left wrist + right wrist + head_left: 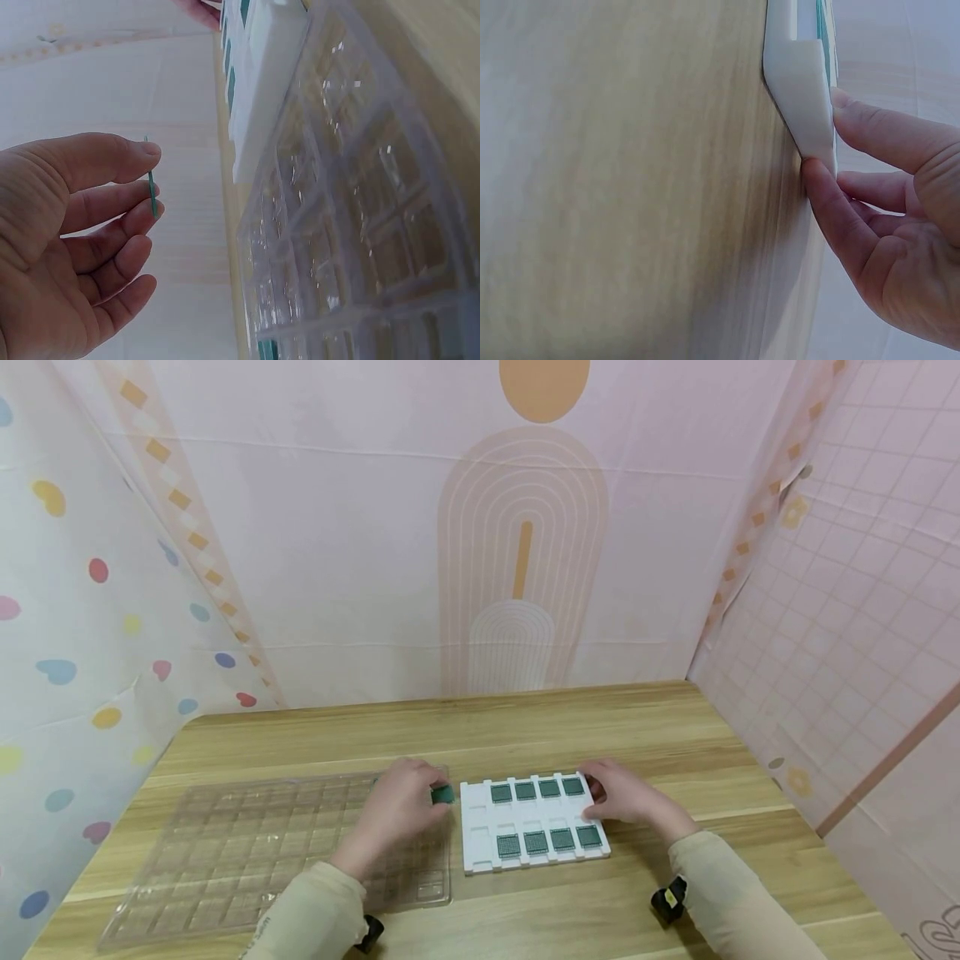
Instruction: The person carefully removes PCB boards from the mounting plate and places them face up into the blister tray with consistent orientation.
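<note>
My left hand (401, 802) pinches a thin green circuit board (442, 794) between thumb and fingertips, above the right edge of a clear plastic tray. Seen edge-on in the left wrist view, the circuit board (153, 195) is a slim green strip. A white tray (480, 819) lies just right of that hand, with green square boards (536, 842) in two rows of its pockets. Its leftmost pockets hold no boards. At the tray's far right corner, my right hand (618, 791) grips the edge, thumb on top and a finger against the side in the right wrist view.
The clear compartment tray (247, 843) covers much of the left side of the wooden table (600, 910). A small green piece (267, 349) shows in it, low in the left wrist view. Patterned cloth (337, 568) hangs behind the table and on both sides.
</note>
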Demonstrator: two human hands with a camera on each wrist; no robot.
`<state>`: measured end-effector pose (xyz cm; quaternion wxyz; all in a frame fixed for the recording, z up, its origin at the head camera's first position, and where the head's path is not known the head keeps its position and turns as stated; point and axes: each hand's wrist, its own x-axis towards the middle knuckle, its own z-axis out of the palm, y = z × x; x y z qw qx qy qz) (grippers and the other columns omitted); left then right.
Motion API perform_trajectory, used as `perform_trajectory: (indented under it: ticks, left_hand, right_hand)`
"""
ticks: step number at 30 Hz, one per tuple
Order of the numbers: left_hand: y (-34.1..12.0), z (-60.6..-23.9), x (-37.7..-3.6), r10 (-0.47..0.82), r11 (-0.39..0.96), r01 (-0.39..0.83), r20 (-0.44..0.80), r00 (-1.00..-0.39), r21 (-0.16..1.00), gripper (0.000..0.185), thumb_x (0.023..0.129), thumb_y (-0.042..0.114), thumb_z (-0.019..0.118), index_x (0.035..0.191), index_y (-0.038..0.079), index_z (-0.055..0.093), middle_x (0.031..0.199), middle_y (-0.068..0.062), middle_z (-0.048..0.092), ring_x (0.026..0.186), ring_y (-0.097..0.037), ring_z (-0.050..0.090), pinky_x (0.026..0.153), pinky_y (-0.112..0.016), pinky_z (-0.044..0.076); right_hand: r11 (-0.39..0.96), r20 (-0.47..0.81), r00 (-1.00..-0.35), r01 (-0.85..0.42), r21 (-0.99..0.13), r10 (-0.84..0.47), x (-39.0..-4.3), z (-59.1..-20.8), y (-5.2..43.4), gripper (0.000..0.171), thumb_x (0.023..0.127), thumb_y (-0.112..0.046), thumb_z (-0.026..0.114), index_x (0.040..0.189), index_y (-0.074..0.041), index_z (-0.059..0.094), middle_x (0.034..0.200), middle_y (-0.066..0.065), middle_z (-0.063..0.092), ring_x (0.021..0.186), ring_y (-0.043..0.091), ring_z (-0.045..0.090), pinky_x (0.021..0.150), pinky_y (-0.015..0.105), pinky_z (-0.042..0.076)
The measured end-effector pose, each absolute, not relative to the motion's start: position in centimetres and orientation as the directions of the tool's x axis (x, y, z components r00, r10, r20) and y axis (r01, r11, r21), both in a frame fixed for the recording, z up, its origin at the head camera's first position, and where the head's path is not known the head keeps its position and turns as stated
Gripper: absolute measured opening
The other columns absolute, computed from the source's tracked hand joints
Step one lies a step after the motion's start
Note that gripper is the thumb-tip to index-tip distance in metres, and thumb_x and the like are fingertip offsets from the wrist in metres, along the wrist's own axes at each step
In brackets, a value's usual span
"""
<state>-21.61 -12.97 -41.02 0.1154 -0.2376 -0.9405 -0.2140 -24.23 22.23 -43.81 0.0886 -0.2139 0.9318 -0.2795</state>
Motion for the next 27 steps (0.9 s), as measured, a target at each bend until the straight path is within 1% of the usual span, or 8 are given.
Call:
perform_trajectory:
  ticks: [6, 9, 12, 17, 20, 27]
  left_hand:
    - [-13.7, -40.8, -22.2, 0.372, 0.821, 0.458, 0.289, -0.882, 0.340, 0.019, 0.075, 0.013, 0.082, 0.092, 0.008, 0.076, 0.090, -0.003, 0.068, 0.088, -0.024, 0.057, 0.076, -0.038, 0.048]
    - [-14.1, -40.8, -22.5, 0.370, 0.831, 0.454, 0.291, -0.882, 0.321, 0.022, 0.076, 0.014, 0.083, 0.094, 0.006, 0.076, 0.091, -0.005, 0.069, 0.089, -0.026, 0.057, 0.076, -0.040, 0.049]
    - [-14.5, -40.9, -23.0, 0.371, 0.838, 0.456, 0.301, -0.878, 0.299, 0.021, 0.075, 0.014, 0.083, 0.093, 0.005, 0.075, 0.090, -0.005, 0.069, 0.088, -0.027, 0.058, 0.077, -0.041, 0.050]
    - [-15.2, -40.9, -23.7, 0.378, 0.840, 0.465, 0.312, -0.872, 0.282, 0.019, 0.075, 0.013, 0.083, 0.090, 0.005, 0.075, 0.090, -0.005, 0.068, 0.090, -0.028, 0.059, 0.082, -0.044, 0.050]
    - [-15.6, -40.9, -24.0, 0.380, 0.834, 0.469, 0.314, -0.870, 0.290, 0.018, 0.075, 0.012, 0.083, 0.089, 0.006, 0.074, 0.091, -0.005, 0.068, 0.091, -0.028, 0.058, 0.082, -0.044, 0.050]
    - [-16.3, -41.1, -24.6, 0.381, 0.835, 0.469, 0.313, -0.870, 0.287, 0.017, 0.075, 0.009, 0.083, 0.087, 0.006, 0.073, 0.089, -0.004, 0.066, 0.086, -0.026, 0.056, 0.079, -0.043, 0.049]
  right_hand:
    - [0.751, -0.046, -0.891, -0.352, -0.558, -0.452, -24.2, -43.7, 22.2, 0.067, 0.079, -0.010, 0.083, 0.134, 0.011, 0.050, 0.111, 0.014, 0.055, 0.093, 0.020, 0.058, 0.080, 0.035, 0.052]
    - [0.750, -0.047, -0.890, -0.354, -0.559, -0.454, -24.1, -43.7, 22.2, 0.067, 0.080, -0.010, 0.083, 0.134, 0.011, 0.050, 0.111, 0.014, 0.055, 0.093, 0.020, 0.057, 0.080, 0.035, 0.052]
    - [0.747, -0.048, -0.887, -0.356, -0.562, -0.459, -24.1, -43.7, 22.2, 0.067, 0.080, -0.011, 0.082, 0.135, 0.011, 0.049, 0.111, 0.014, 0.055, 0.093, 0.021, 0.057, 0.080, 0.035, 0.052]
    - [0.745, -0.048, -0.886, -0.358, -0.563, -0.461, -24.2, -43.8, 22.2, 0.067, 0.081, -0.011, 0.082, 0.135, 0.011, 0.049, 0.111, 0.014, 0.054, 0.094, 0.021, 0.057, 0.080, 0.035, 0.052]
    - [0.746, -0.043, -0.886, -0.360, -0.560, -0.461, -24.1, -43.8, 22.3, 0.067, 0.081, -0.010, 0.082, 0.135, 0.012, 0.049, 0.111, 0.014, 0.055, 0.094, 0.021, 0.057, 0.080, 0.036, 0.052]
    - [0.757, -0.050, -0.890, -0.354, -0.549, -0.453, -24.0, -43.7, 22.1, 0.067, 0.081, -0.011, 0.082, 0.135, 0.011, 0.049, 0.113, 0.015, 0.055, 0.094, 0.021, 0.058, 0.081, 0.037, 0.052]
